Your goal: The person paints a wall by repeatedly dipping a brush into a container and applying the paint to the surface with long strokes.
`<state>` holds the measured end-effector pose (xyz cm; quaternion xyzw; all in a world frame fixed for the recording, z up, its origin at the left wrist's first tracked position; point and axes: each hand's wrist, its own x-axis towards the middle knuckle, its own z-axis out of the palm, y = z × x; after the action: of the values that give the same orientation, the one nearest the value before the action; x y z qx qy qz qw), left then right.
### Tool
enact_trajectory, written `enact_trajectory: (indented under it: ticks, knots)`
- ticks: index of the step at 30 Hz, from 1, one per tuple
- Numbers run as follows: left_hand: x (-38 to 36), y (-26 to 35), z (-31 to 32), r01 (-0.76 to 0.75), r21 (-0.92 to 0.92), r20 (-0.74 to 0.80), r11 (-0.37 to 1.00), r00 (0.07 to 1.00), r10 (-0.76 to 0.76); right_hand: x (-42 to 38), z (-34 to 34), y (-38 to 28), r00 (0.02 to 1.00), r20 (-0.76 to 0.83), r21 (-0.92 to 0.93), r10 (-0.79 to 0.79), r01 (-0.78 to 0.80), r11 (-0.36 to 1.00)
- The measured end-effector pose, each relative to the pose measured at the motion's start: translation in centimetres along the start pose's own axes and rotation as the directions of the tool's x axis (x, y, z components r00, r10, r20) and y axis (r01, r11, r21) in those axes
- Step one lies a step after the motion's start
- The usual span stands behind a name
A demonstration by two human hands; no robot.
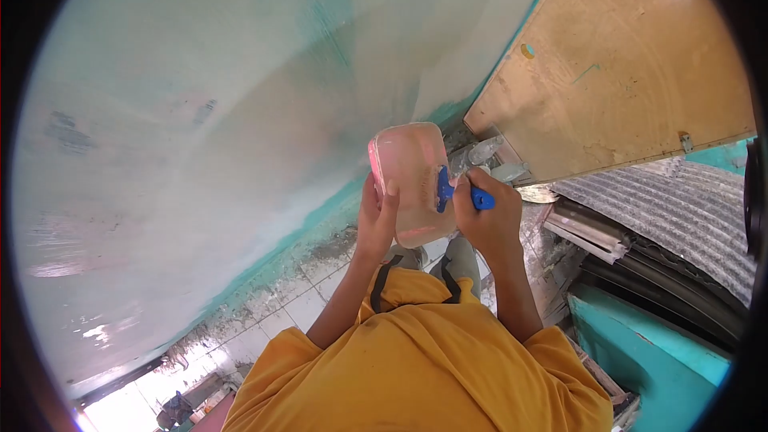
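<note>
My left hand (376,216) grips the near-left side of a pink plastic tub (373,162), its thumb over the rim. Pale pinkish liquid, like paint, covers the inside. In my right hand (492,216) is a paintbrush with a blue handle (482,198), the fingers closed round it. Its bristles (430,190) point left and lie over the tub's inside. Both hands are in front of my body, close to the wall.
A wall (200,128) with patchy whitish paint over turquoise fills the left. A tan wooden panel (624,56) stands at upper right, with clear plastic bottles (486,150) near its corner. Corrugated sheets (672,200) and a turquoise box (640,352) are at right. The tiled floor (308,308) is stained.
</note>
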<state>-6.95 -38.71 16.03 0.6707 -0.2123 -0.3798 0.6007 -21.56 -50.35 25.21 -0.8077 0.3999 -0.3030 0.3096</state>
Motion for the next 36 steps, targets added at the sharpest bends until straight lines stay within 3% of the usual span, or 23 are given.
enact_trajectory:
  ticks: [10, 17, 20, 22, 24, 26, 30, 32, 34, 36]
  knots:
    - [-0.2, 0.0, 0.6, 0.045, -0.088, -0.034, 0.995, 0.998, -0.049, -0.5, -3.2, 1.5, 0.97, -0.074, 0.223, 0.231, -0.209, 0.952]
    - [-2.0, -0.1, 2.5, 0.104, -0.111, -0.006, 0.988, 0.994, -0.106, 0.5, -4.6, 5.4, 0.971, -0.147, 0.291, 0.19, -0.141, 0.946]
    - [-2.7, -1.2, 2.9, 0.081, -0.107, -0.028, 0.991, 0.996, -0.085, 1.4, -5.7, 7.5, 0.974, -0.059, 0.296, 0.219, -0.192, 0.936]
    - [-3.3, -1.8, 2.8, 0.149, -0.131, -0.009, 0.98, 0.988, -0.152, 2.1, -5.4, 9.2, 0.951, -0.108, 0.533, 0.29, -0.191, 0.824]
    - [-4.0, -3.2, 2.9, 0.134, -0.138, -0.054, 0.981, 0.988, -0.142, 3.2, -5.0, 11.8, 0.946, -0.071, 0.589, 0.317, -0.217, 0.778]
    - [-4.9, -4.6, 2.8, 0.127, -0.135, -0.09, 0.983, 0.986, -0.14, 4.2, -3.2, 14.7, 0.899, 0.004, 0.792, 0.437, -0.269, 0.547]
    - [-6.7, -6.9, 2.6, 0.189, -0.246, -0.112, 0.951, 0.969, -0.222, 6.1, 3.9, 19.7, 0.841, 0.068, 0.881, 0.537, -0.303, 0.364]
    - [-7.5, -7.5, 3.0, 0.216, -0.284, -0.103, 0.934, 0.962, -0.253, 6.9, 7.5, 21.2, 0.868, 0.056, 0.882, 0.493, -0.274, 0.384]
    - [-7.3, -7.5, 3.4, 0.216, -0.385, -0.156, 0.897, 0.943, -0.294, 8.5, 11.3, 22.3, 0.849, 0.101, 0.937, 0.518, -0.256, 0.237]
    - [-6.6, -7.8, 3.3, 0.213, -0.338, -0.138, 0.917, 0.952, -0.272, 9.6, 15.2, 23.8, 0.853, 0.126, 0.957, 0.506, -0.238, 0.163]
